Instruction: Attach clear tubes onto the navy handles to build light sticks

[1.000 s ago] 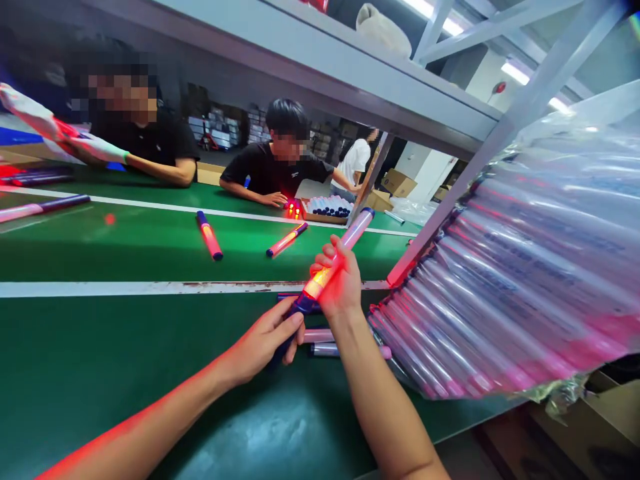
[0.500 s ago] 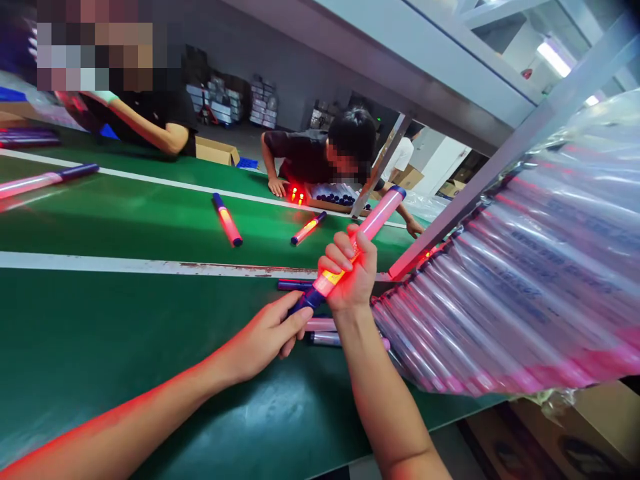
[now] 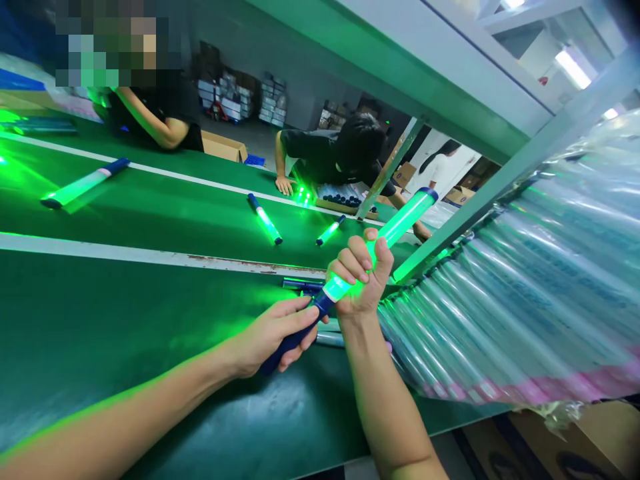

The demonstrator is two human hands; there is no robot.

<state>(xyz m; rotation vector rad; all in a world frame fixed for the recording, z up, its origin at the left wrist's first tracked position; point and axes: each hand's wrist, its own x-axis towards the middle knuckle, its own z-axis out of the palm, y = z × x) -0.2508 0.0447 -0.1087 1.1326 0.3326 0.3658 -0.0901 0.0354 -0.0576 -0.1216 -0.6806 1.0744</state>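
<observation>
I hold a light baton (image 3: 400, 223) with a dark blue handle and a clear tube that glows green, tilted up to the right over the green conveyor belt (image 3: 125, 320). My left hand (image 3: 273, 333) is wrapped round the blue handle. My right hand (image 3: 357, 277) is closed round the lower part of the glowing tube. Under my hands lie a few more batons (image 3: 305, 285) on the belt.
A big plastic bag of packed batons (image 3: 525, 300) fills the right side. Three lit batons (image 3: 265, 219) (image 3: 330, 231) (image 3: 83, 183) lie farther along the belt. Two people lean on the far side, one by a box of batons (image 3: 343, 199). A metal shelf frame (image 3: 450, 80) hangs overhead.
The baton's light has turned from red to green, as have the batons on the belt. My view has swung a little left and down. Both hands keep their hold.
</observation>
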